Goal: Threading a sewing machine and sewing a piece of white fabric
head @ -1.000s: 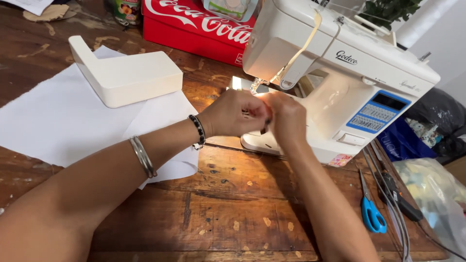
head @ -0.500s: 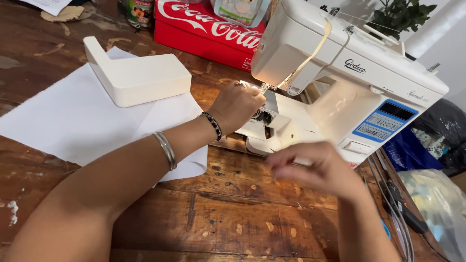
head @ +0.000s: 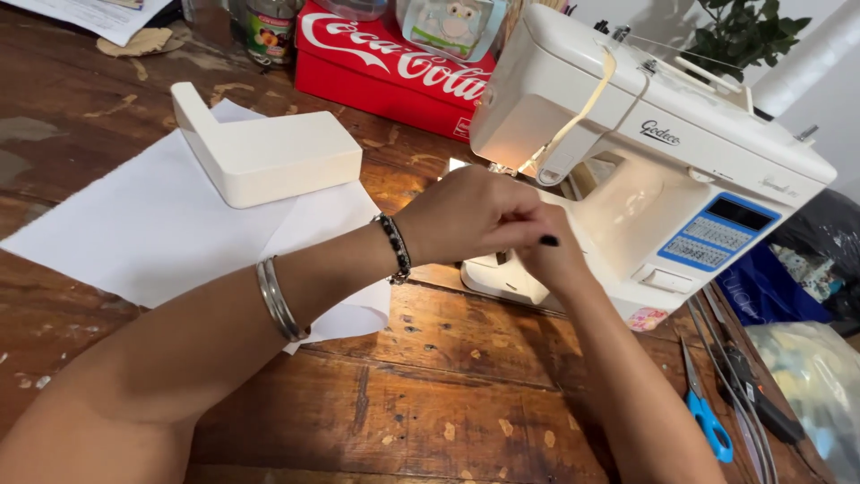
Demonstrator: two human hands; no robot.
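Note:
A white sewing machine point(head: 681, 170) with a blue control panel stands on the wooden table point(head: 421, 394). My left hand point(head: 470, 215) rests at the front of its base under the needle area, fingers curled and thumb stretched right. My right hand point(head: 555, 260) is tucked just beneath and behind it, touching the base of the machine; most of its fingers are hidden. Whether either hand pinches something small cannot be made out. The left arm wears a beaded bracelet and metal bangles.
A white removable machine cover point(head: 269, 152) lies on white sheets of fabric or paper point(head: 152, 224) at the left. A red box point(head: 394, 67) stands behind. Blue-handled scissors point(head: 703, 408) and dark tools lie at the right, next to a clear plastic bag point(head: 806, 376).
My right hand, which had pulled back toward me half a second ago, has returned to the machine base beside my left hand. The view has shifted slightly.

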